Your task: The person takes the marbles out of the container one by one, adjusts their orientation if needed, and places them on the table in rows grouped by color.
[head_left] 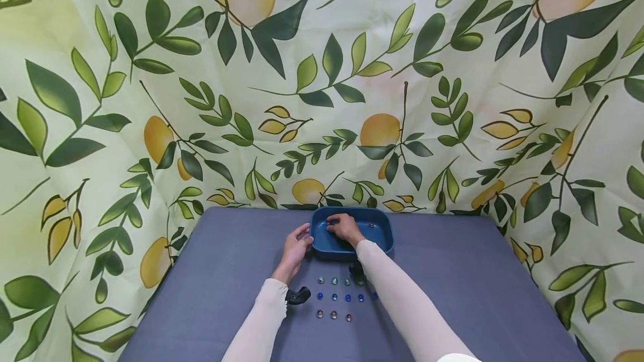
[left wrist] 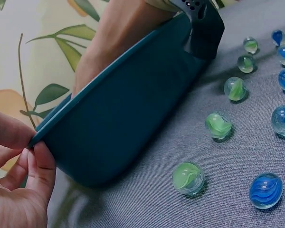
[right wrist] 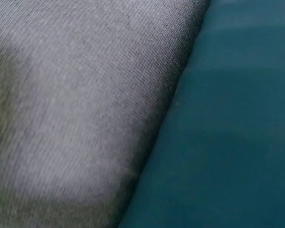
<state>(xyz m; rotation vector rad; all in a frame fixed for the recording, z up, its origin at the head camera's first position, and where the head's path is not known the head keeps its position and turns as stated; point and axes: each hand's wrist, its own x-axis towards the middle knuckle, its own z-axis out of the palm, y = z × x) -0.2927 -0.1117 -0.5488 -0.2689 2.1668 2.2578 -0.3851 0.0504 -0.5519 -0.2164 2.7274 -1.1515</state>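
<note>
A dark blue plastic tub (head_left: pixel 382 246) stands near the table's far edge. At its left end my left hand (head_left: pixel 296 247) pinches the rim; the left wrist view shows this hand (left wrist: pixel 19 175) with thumb and fingertips on the tub's corner (left wrist: pixel 109 128). My right hand (head_left: pixel 346 229) reaches over the front wall into the tub, its fingertips and thumb pinching a small brownish marble (head_left: pixel 329 224). Another brownish marble (head_left: pixel 371 224) lies inside the tub towards the right. The right wrist view has only the tub's outer wall (right wrist: pixel 228 133), with the hand out of frame.
In front of the tub, marbles stand in rows: green-swirled (left wrist: pixel 218 126), blue (left wrist: pixel 266 191) and brownish (head_left: pixel 334 314). My right forearm crosses over the right ends of the rows. A grey cloth (head_left: pixel 236 272) covers the table, and a lemon-print curtain (head_left: pixel 322 127) hangs behind.
</note>
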